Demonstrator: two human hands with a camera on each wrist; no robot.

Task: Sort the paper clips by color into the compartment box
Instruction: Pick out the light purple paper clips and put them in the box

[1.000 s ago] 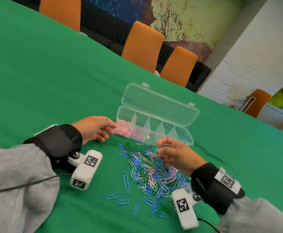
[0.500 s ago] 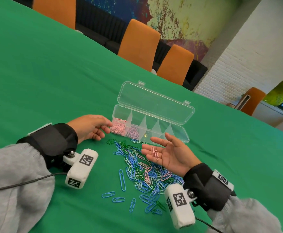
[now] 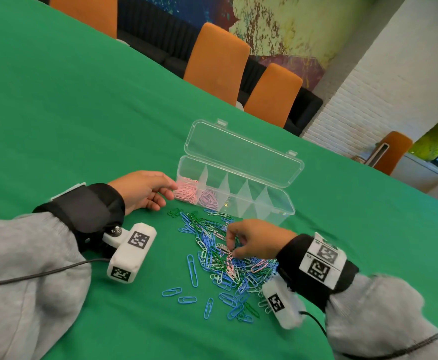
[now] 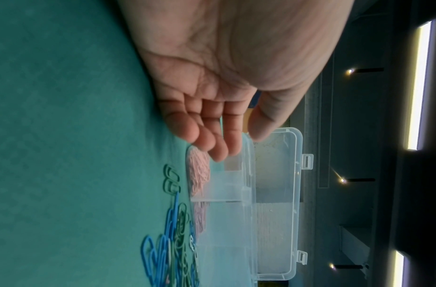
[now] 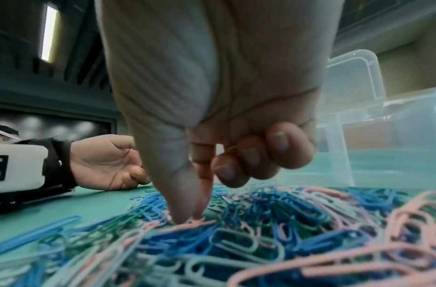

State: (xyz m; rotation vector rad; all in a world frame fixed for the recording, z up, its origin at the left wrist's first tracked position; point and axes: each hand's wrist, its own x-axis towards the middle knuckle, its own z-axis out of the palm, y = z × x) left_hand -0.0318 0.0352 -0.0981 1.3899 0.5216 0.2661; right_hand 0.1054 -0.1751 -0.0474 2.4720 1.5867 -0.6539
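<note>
Now right hand (image 3: pixel 254 240) pinches a pink clip (image 5: pixel 187 223) in the pile (image 3: pixel 223 258); left hand (image 3: pixel 142 190), fingers relaxed, touches the compartment box (image 3: pixel 280 211).

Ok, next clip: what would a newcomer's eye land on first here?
First, the tangled heap of blue, green, pink and pale paper clips on the green tablecloth, where the right hand pinches at a pink clip with thumb and forefinger. Just behind it lies the clear compartment box, lid open, with pink clips only in its two leftmost compartments; the left hand rests at its left end.
</note>
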